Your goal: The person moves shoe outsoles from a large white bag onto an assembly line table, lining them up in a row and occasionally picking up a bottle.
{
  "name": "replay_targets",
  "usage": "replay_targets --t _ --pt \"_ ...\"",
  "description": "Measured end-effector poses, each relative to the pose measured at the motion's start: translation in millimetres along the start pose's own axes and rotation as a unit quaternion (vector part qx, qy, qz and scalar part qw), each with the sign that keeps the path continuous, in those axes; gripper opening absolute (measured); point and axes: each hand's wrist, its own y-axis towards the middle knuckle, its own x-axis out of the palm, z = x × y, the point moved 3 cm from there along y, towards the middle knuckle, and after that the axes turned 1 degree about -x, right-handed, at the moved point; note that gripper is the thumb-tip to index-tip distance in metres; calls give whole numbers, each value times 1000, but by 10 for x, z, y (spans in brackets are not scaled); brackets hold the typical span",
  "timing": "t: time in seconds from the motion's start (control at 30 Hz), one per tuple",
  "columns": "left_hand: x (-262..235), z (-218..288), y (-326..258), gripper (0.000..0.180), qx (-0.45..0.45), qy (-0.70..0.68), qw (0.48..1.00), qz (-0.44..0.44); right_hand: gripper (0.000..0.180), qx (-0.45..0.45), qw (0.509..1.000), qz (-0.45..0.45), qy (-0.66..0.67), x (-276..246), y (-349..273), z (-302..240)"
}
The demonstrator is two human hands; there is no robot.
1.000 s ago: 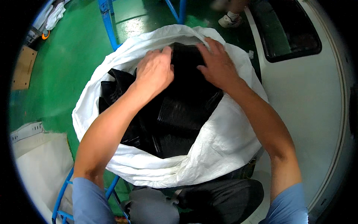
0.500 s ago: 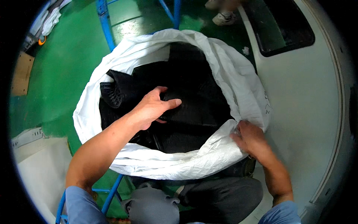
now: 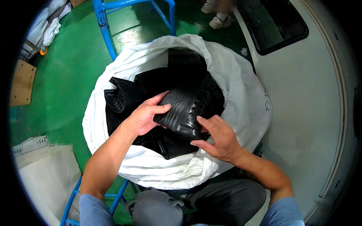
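A stack of thin black moulded pieces (image 3: 177, 109), with ridged layers and a row of holes, is lifted at a tilt over the bag's opening. My left hand (image 3: 145, 115) is closed on its left side, thumb on top and other fingers partly hidden. At the stack's right end is my right hand (image 3: 220, 139), its index finger on the upper surface and its thumb at the lower edge. A large white woven bag (image 3: 245, 90) with a rolled rim surrounds both hands. Inside it lie more black stacks (image 3: 151, 81), one with a curled, perforated end (image 3: 117, 100).
A blue metal frame (image 3: 103, 34) stands behind the bag, with more blue bars (image 3: 117, 196) at lower left. A pale panel with a dark window (image 3: 301, 94) borders the right side. Another person's shoes (image 3: 220, 21) are at the back. A brown board (image 3: 23, 83) is at left.
My right hand has left the bag's rim and moved left to the stack. My left hand now holds that stack tilted up, its holes showing. The view has shifted slightly.
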Motion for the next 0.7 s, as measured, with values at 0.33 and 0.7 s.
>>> replay_targets --t 0.33,0.7 --pt "92 291 -110 70 252 390 859 214 58 104 993 -52 -25 405 -34 458" --pt "726 -450 -1218 30 21 725 678 -119 37 160 804 -540 -189 -182 -698 -198"
